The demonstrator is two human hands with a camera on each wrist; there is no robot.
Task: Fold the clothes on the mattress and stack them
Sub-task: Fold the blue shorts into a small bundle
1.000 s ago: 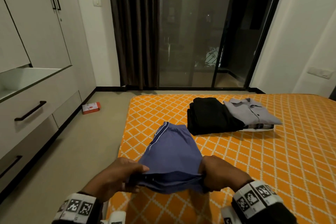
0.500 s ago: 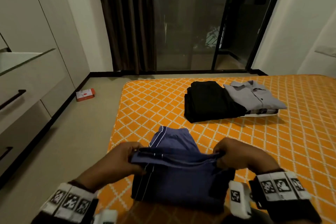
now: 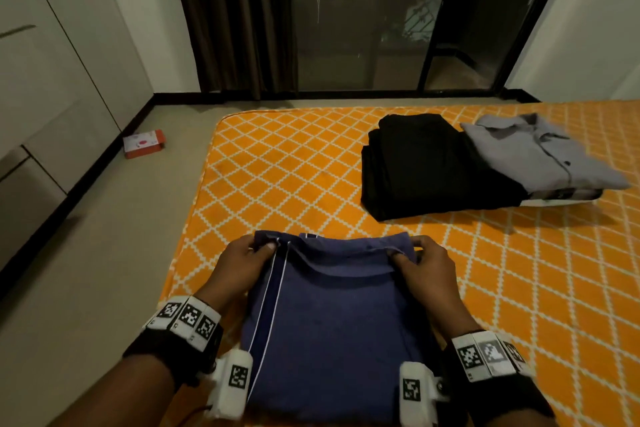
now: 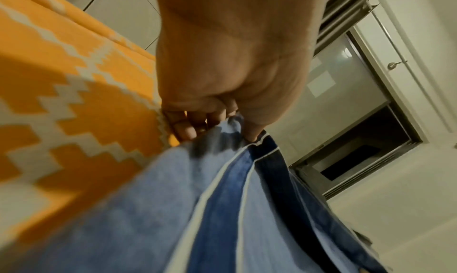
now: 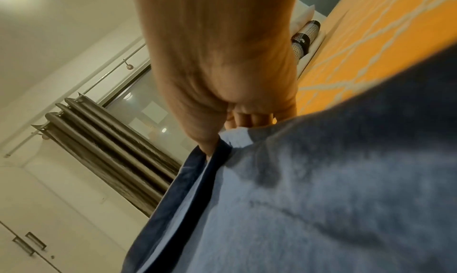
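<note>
Blue shorts (image 3: 332,326) with white side piping lie folded on the orange patterned mattress (image 3: 277,177), near its front left corner. My left hand (image 3: 249,260) pinches their far left corner and my right hand (image 3: 422,260) pinches the far right corner. The wrist views show thumb and fingers of the left hand (image 4: 217,128) and the right hand (image 5: 222,140) closed on the cloth edge of the blue shorts (image 4: 173,209) (image 5: 309,199). Farther back on the mattress sit a folded black garment (image 3: 422,166) and a folded grey shirt (image 3: 533,152) on a small stack.
The mattress lies on the floor, its left edge beside bare floor. A small red and white box (image 3: 143,144) lies on the floor near white cabinets (image 3: 52,97). Dark curtains (image 3: 235,17) and a glass sliding door (image 3: 363,10) stand beyond.
Both hands carried the near edge of the blue shorts up and over to the far side, folding them in half. The view tilted downward.
</note>
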